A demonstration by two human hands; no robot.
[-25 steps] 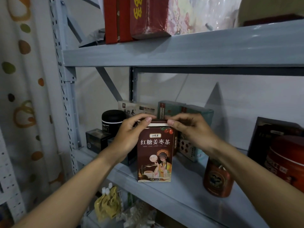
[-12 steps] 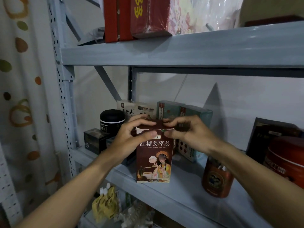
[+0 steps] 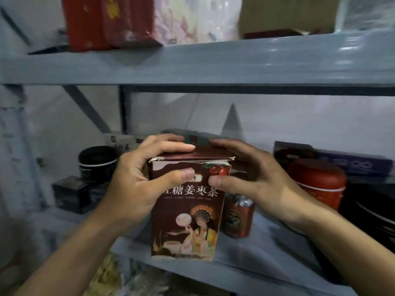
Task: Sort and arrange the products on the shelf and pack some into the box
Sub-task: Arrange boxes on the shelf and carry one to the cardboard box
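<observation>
A tall dark-red tea box (image 3: 188, 223) with a painted figure and red dates on its front stands upright at the front edge of the grey shelf (image 3: 267, 259). My left hand (image 3: 139, 184) grips its upper left side, fingers over the top flap and thumb on the front. My right hand (image 3: 252, 178) holds the upper right, fingers along the flap, thumb pressing the front. The top flap looks nearly flat on the box.
A small red-brown tin (image 3: 237, 218) stands just right of the box, a large red jar (image 3: 318, 182) farther right. A black round tin (image 3: 96, 161) and small black box (image 3: 72, 193) sit left. Red boxes (image 3: 106, 22) fill the upper shelf.
The view has moved closer and is blurred. Both hands slid from the flap's edge down onto the box, thumbs now on its front, and the flap lies lower.
</observation>
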